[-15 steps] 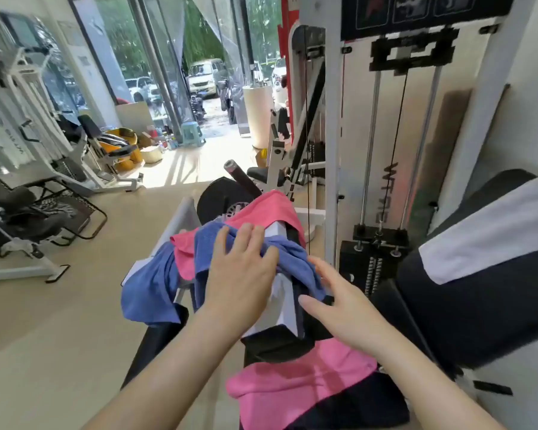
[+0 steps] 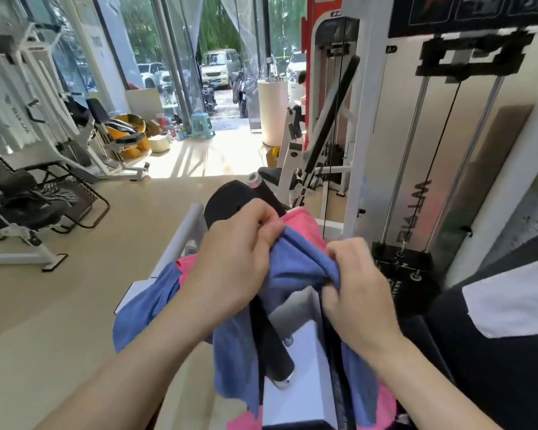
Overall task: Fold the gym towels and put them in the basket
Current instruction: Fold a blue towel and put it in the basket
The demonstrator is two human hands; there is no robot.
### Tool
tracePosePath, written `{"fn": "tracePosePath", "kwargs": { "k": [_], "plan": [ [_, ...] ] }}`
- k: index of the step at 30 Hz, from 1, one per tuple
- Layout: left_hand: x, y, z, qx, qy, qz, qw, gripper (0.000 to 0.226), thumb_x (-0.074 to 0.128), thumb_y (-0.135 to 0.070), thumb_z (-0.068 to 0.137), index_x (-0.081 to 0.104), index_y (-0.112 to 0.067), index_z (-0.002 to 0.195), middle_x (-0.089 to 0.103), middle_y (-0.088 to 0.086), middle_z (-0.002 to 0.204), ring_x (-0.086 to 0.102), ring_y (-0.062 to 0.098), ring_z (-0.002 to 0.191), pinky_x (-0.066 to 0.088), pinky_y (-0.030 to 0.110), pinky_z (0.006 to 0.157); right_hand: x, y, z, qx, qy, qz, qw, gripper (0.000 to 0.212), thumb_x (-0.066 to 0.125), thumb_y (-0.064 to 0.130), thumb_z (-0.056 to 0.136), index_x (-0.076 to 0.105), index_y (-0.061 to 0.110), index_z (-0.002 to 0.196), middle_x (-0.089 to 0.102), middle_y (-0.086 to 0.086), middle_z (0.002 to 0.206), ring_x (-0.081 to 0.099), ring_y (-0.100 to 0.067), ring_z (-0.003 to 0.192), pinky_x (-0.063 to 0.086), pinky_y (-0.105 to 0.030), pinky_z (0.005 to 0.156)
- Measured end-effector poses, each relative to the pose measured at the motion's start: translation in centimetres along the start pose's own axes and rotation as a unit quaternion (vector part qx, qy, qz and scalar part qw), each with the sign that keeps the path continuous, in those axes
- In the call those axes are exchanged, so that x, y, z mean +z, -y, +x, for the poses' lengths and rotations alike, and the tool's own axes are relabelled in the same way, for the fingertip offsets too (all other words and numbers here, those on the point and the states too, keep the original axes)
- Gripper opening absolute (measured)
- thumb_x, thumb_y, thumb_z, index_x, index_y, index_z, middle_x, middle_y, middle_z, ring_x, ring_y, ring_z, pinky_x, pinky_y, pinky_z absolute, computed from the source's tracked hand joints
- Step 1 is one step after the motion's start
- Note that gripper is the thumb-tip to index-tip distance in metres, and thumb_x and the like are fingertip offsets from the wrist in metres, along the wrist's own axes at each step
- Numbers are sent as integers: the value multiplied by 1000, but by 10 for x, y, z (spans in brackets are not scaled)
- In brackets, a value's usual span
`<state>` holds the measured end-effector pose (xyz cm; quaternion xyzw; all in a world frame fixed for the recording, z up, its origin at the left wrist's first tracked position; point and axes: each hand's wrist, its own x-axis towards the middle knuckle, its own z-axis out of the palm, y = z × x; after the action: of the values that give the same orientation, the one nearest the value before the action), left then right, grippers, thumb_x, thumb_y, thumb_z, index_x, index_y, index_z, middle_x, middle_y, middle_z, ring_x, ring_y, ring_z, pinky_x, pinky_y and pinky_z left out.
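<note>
A blue towel (image 2: 295,265) hangs bunched over the white frame of a gym machine (image 2: 295,383). My left hand (image 2: 233,259) grips its upper edge with curled fingers. My right hand (image 2: 357,293) pinches the same towel on the right side. Under the blue towel lies a pink towel (image 2: 305,221), which shows above and to the left of my hands. More pink cloth (image 2: 243,422) shows at the bottom edge. No basket is in view.
A weight stack machine (image 2: 416,169) stands close on the right, beside a black and white padded seat (image 2: 510,305). A black roller pad (image 2: 230,197) sits just beyond the towels. More gym machines (image 2: 44,156) line the left. Bare beige floor (image 2: 75,299) lies between.
Both hands were flat and open over the blue towel; now their fingers have curled and taken hold of it, lifting it slightly off the frame.
</note>
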<state>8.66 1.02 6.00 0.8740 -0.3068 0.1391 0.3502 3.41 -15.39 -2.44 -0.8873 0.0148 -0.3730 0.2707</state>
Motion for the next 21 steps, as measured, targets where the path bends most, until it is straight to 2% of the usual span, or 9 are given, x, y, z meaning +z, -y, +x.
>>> {"fn": "tracePosePath", "kwargs": {
  "k": [2, 4, 6, 8, 11, 13, 15, 18, 21],
  "plan": [
    [-1, -17, 8, -78, 37, -176, 981, 22, 49, -32, 97, 57, -25, 78, 57, -13, 66, 51, 2, 67, 41, 21, 66, -24, -12, 23, 80, -5, 43, 996, 28, 44, 1, 54, 40, 24, 70, 43, 4, 65, 39, -16, 59, 35, -34, 54],
    [9, -36, 14, -137, 50, -358, 922, 21, 54, -27, 96, 63, -19, 79, 56, -11, 58, 56, 5, 68, 43, 17, 68, -59, -29, 39, 112, 130, 149, 974, 24, 43, -5, 56, 49, 16, 65, 48, 0, 57, 42, -10, 58, 35, -30, 55],
    [20, -46, 2, -145, 95, -429, 887, 17, 54, -15, 96, 61, -4, 106, 64, -4, 71, 64, 7, 78, 46, 15, 77, -102, -52, 44, 152, 310, 299, 890, 31, 45, -18, 60, 60, 7, 72, 57, -8, 66, 53, -13, 64, 42, -27, 58],
    [41, -72, -6, -162, 195, -490, 834, 18, 51, -10, 96, 59, 6, 98, 64, 14, 84, 68, 12, 74, 52, 18, 69, -130, -78, 40, 224, 357, 391, 818, 33, 49, -16, 58, 65, 0, 83, 63, -15, 75, 61, -21, 70, 50, -27, 63],
    [75, -107, -21, -162, 256, -570, 764, 22, 70, -13, 75, 60, -2, 91, 60, 16, 81, 57, 23, 69, 46, 28, 62, -149, -108, 19, 221, 280, 247, 901, 35, 60, -2, 68, 69, 22, 92, 71, -4, 96, 65, -16, 94, 49, -28, 80],
    [100, -109, -25, -161, 211, -498, 826, 19, 72, -27, 70, 63, -12, 78, 55, 13, 74, 50, 20, 69, 41, 31, 62, -163, -110, 1, 185, 240, 183, 935, 47, 65, 6, 76, 61, 36, 112, 65, 11, 116, 56, -3, 116, 46, -26, 94],
    [117, -123, -22, -153, 213, -437, 861, 18, 66, -31, 76, 61, -18, 65, 53, 6, 66, 48, 16, 63, 40, 27, 59, -180, -93, -18, 152, 254, 273, 915, 56, 65, 11, 78, 53, 39, 125, 59, 17, 125, 49, 3, 123, 42, -25, 98],
    [133, -151, -24, -108, 272, -409, 864, 29, 60, -23, 92, 65, -6, 70, 63, 7, 69, 56, 15, 66, 45, 27, 63, -183, -80, -38, 91, 294, 267, 913, 61, 58, -6, 76, 55, 29, 125, 63, 14, 120, 54, 3, 117, 43, -19, 94],
    [146, -171, -28, -137, 242, -421, 863, 47, 52, -30, 95, 64, 8, 70, 60, 29, 68, 53, 21, 64, 43, 32, 62, -178, -99, -55, 173, 234, 362, 885, 39, 56, -11, 75, 66, 13, 104, 71, -1, 95, 64, -7, 92, 48, -18, 78]
  ]
}}
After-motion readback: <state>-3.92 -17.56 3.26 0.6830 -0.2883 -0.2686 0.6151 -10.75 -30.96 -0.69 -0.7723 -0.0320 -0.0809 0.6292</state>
